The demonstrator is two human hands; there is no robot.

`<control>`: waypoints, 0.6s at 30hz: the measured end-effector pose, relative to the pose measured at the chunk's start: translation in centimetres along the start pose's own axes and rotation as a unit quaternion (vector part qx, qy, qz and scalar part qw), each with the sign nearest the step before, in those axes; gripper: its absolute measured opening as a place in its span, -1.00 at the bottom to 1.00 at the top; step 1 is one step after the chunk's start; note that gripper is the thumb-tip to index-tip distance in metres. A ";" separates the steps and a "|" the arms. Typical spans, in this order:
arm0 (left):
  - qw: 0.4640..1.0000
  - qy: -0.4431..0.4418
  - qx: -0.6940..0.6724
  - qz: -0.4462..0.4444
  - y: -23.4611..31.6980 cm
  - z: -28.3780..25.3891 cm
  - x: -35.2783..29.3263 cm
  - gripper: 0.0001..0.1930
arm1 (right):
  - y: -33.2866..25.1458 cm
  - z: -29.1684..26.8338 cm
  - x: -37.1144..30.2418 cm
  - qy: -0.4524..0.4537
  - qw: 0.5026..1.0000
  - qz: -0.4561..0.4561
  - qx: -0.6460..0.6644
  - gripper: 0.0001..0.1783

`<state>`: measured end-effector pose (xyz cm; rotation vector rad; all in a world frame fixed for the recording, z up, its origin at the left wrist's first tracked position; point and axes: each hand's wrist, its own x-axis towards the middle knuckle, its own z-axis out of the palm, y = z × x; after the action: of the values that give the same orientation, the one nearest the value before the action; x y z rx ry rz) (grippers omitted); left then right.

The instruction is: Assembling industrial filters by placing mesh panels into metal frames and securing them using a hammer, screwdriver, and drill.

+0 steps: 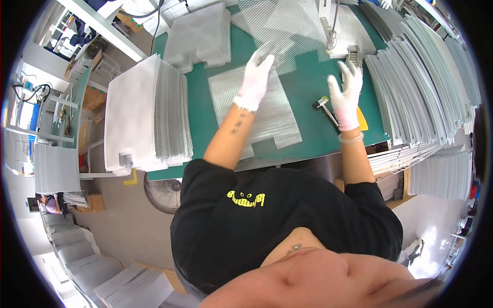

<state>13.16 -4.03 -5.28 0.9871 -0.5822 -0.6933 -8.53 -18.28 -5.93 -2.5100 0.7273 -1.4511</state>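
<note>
My left hand point(255, 79), in a white glove, is over the near edge of a clear mesh sheet point(267, 20) at the far side of the green table. Its fingers are smeared by motion, so I cannot tell whether they grip the sheet. Below that hand lies a flat, ribbed translucent sheet point(277, 115) with notched edges. My right hand point(347, 95), also gloved, is open with its fingers spread and holds nothing. Beside it a small hammer point(323, 106) with a dark handle lies on the table, and a yellow object point(362, 120) shows partly behind the wrist.
Stacks of notched translucent sheets stand at the left point(133, 113) and back left point(197, 36) of the green table point(313, 136). A long row of sheets point(411, 87) lines the right side. A metal fixture point(353, 55) stands at the back. A floor fan point(163, 195) is below left.
</note>
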 end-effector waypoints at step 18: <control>0.705 0.130 0.697 0.017 2.6 -8.1 -21.5 -0.17 | -8.5 0.5 -6.2 -0.335 0.925 0.085 0.157 -0.19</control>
<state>5.66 17.46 -9.30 2.4349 -0.8616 0.0919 -7.80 -7.95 -7.90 -2.3714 0.5085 -0.5222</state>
